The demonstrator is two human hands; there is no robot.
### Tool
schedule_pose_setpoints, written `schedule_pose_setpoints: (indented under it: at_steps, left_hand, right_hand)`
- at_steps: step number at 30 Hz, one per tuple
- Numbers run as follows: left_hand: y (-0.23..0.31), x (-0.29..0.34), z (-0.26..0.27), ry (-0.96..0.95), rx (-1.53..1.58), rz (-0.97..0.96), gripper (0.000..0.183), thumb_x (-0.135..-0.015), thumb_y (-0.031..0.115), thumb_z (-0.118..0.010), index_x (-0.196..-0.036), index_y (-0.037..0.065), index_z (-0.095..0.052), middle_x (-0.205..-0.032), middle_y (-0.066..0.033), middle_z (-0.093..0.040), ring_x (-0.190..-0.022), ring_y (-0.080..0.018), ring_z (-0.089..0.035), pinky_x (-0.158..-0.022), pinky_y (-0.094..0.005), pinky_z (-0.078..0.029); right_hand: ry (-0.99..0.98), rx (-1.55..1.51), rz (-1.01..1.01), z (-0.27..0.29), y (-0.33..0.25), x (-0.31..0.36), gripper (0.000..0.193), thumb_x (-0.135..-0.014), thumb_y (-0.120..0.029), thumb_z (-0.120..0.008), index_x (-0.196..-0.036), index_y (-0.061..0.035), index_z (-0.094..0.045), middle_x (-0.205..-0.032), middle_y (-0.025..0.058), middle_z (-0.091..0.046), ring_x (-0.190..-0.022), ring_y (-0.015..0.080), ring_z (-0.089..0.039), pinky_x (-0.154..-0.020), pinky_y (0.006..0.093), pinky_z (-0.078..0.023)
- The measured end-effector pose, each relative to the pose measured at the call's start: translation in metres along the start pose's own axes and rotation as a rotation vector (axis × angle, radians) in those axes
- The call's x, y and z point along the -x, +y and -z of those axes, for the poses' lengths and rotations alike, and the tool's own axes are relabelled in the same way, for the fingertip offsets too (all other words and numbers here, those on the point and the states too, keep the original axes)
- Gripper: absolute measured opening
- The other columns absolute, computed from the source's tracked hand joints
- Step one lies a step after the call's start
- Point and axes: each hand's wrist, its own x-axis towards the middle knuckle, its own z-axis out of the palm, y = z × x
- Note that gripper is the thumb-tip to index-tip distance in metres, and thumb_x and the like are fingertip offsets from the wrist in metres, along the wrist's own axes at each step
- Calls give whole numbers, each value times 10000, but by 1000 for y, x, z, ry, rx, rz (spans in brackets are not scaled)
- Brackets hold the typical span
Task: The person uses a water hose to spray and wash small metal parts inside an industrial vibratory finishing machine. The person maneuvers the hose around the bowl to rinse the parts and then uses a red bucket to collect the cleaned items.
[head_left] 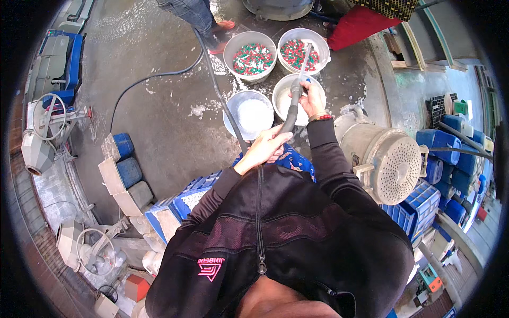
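Both hands are closed around a dark hose. My left hand grips it lower down, close to my body. Farther up, near the hose's end, is my right hand, with red beads at the wrist. A pale stream of water runs from the hose end to a white bucket of small red, green and white pieces. Left of it stands a similar bucket with similar pieces. Nearer are a bucket with whitish contents and another white bucket, partly hidden behind my right hand and the hose.
A beige perforated drum stands at the right beside blue crates. Blue jugs are stacked farther right. Another person's legs are at the top, near a red cloth. The floor is wet.
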Motion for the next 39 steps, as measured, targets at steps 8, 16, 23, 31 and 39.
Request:
schedule_pose_setpoints:
  at_steps: [8, 16, 23, 31, 39]
  left_hand:
    - [0, 4, -3, -8, -81, 49, 286, -877, 243, -478, -1082, 46, -499, -516, 70, -324, -388, -12, -255, -353, -184, -196]
    - [-1, 5, -5, -28, -67, 31, 284, -882, 224, -472, -1113, 59, -485, -506, 77, -302, -386, -15, -249, -350, -182, -192]
    - [-5, 9, -7, 29, -36, -66, 302, -883, 227, -474, -1138, 65, -467, -489, 67, -303, -374, -21, -252, -341, -186, -202]
    - [-8, 11, -1, 62, -3, -53, 390, -874, 212, -484, -1237, 99, -397, -494, 61, -320, -372, -21, -271, -337, -181, -226]
    - [-12, 11, -6, 36, -121, 16, 260, -882, 214, -469, -1096, 69, -500, -499, 76, -304, -375, -16, -257, -341, -181, -205]
  right_hand:
    - [76, -51, -26, 36, 18, 0, 254, -771, -59, -488, -1000, 42, -446, -938, 166, -483, -805, 293, -541, -625, 499, -526]
    - [20, -30, 26, 27, 3, 6, 238, -772, -71, -473, -974, 44, -424, -954, 167, -454, -810, 313, -529, -647, 489, -524]
    - [-57, -9, 33, 5, -3, 4, 229, -789, -86, -490, -972, 43, -448, -919, 156, -494, -803, 293, -531, -642, 467, -525]
    - [-69, -45, -44, 0, 29, -12, 212, -784, -104, -493, -947, 29, -464, -877, 130, -490, -739, 256, -531, -600, 473, -526]
    - [28, -90, -47, 35, 22, 11, 232, -760, -92, -518, -950, 21, -447, -963, 133, -432, -870, 289, -489, -669, 525, -512]
